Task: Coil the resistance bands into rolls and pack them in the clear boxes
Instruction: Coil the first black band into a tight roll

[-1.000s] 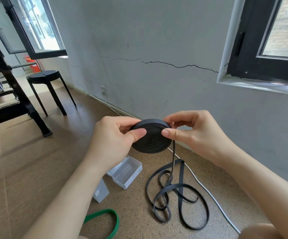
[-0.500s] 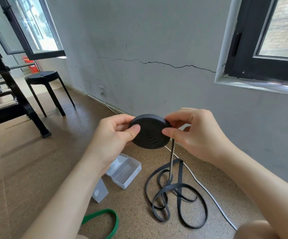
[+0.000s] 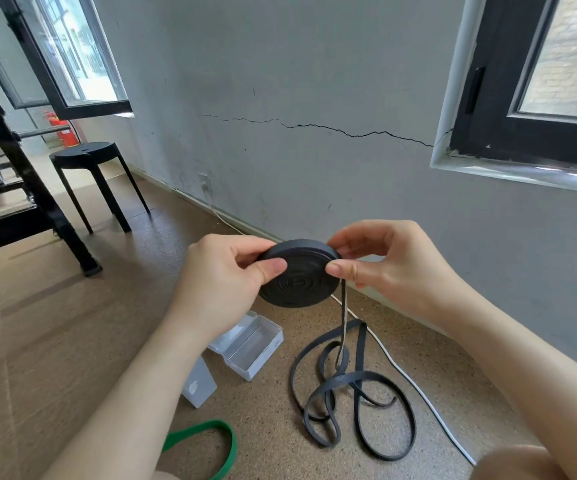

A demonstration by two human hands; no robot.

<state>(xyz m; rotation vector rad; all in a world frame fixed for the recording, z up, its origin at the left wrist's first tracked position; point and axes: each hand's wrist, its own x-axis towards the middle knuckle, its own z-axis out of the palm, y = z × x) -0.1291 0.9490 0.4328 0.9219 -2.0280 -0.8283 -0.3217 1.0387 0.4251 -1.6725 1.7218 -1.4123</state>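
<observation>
Above the brown speckled floor (image 3: 72, 341), at the middle of the view, a flat black roll of coiled rubber resistance band (image 3: 299, 278) is held in the air between two bare hands. The left hand (image 3: 224, 282) grasps the roll at its 9 o'clock side, with the thumb pressed on the near face and the other fingers curled behind. The right hand (image 3: 394, 268) pinches the rim at 3 o'clock between thumb and forefinger. From there the uncoiled strip of the band (image 3: 343, 317) hangs down toward 6 o'clock and ends in loose black loops (image 3: 359, 403) on the floor. At 7 o'clock from the roll an open clear plastic box (image 3: 256, 344) lies on the floor, and a second clear plastic piece (image 3: 199, 382) stands just beside it. Lower, also at 7 o'clock, a green rubber band loop (image 3: 200, 429) lies near the left forearm. A thin white cable (image 3: 415, 382) runs past the loops at their 3 o'clock side.
</observation>
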